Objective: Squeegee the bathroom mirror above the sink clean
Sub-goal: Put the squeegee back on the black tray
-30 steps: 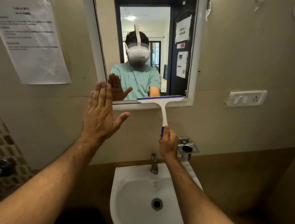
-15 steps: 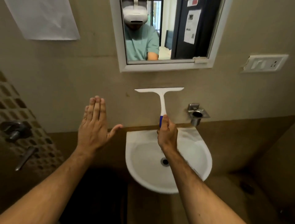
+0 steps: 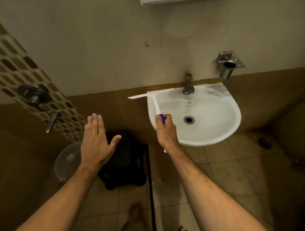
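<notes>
Since a second ago, right hand [image 3: 165,130] has dropped the white plastic T-shaped squeegee with blue grip [image 3: 155,100] from the mirror's bottom edge down to sink level; view has tilted down with it. Only a sliver of the white mirror frame [image 3: 158,1] shows at top edge now.

Grip state: right hand wrapped around the blue handle end, thumb up along it. Left hand [image 3: 95,143] flat, fingers straight and together, holding nothing, hovering in air left of the sink.

Squeegee position: blade [image 3: 151,94] sits above and left of the gripping hand, stem leaning left, blade tilted with its right end higher. Blade overhangs the left rim of the white ceramic wall-mounted sink [image 3: 231,105]; right end is near the chrome tap [image 3: 188,84].

Risks, my read:
- Blade looks close to the sink rim. A shake-off or careless swing could knock it against rim or tap.
- Dirty water on the blade could drip onto the tiled floor [image 3: 222,164] instead of the basin, since half the blade hangs outside it.
- Can't tell from here if the mirror is streak-free.
</notes>
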Action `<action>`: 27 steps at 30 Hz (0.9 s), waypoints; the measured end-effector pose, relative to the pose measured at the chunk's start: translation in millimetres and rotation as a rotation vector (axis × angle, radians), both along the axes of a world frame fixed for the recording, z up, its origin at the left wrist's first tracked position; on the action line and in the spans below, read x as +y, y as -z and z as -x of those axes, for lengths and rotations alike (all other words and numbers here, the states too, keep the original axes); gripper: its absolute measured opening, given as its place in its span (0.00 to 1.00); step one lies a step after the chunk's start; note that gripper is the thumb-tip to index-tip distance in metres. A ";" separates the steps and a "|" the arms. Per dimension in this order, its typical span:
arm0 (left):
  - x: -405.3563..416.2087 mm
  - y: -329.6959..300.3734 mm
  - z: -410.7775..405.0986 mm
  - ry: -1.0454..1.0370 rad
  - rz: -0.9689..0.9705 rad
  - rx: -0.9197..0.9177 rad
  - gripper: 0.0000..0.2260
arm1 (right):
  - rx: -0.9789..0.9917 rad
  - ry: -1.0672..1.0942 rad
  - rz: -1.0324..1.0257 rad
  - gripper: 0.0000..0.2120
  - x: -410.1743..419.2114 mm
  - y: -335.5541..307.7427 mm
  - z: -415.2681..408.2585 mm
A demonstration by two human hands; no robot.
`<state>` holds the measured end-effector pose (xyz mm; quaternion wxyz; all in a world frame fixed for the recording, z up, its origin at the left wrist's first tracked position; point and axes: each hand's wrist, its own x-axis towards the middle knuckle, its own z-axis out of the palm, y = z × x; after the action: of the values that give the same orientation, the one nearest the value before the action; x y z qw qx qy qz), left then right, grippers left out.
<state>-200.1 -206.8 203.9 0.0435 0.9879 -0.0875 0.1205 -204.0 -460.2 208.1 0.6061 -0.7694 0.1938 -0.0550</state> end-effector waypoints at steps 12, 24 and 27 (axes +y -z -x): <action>120.7 153.3 -88.8 0.079 -0.041 0.266 0.45 | 0.204 -0.044 0.092 0.20 154.1 155.4 -62.6; 205.1 274.0 -130.8 0.067 0.078 0.437 0.49 | 0.329 0.000 0.149 0.22 275.8 300.7 -110.4; 208.7 293.5 -141.3 0.079 0.081 0.441 0.47 | 0.334 0.034 0.180 0.21 288.3 321.5 -117.7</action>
<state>-58.8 1.9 -89.6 0.1058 0.9836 -0.1096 -0.0966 -86.4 -171.9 -113.4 0.4933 -0.8156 0.2987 0.0462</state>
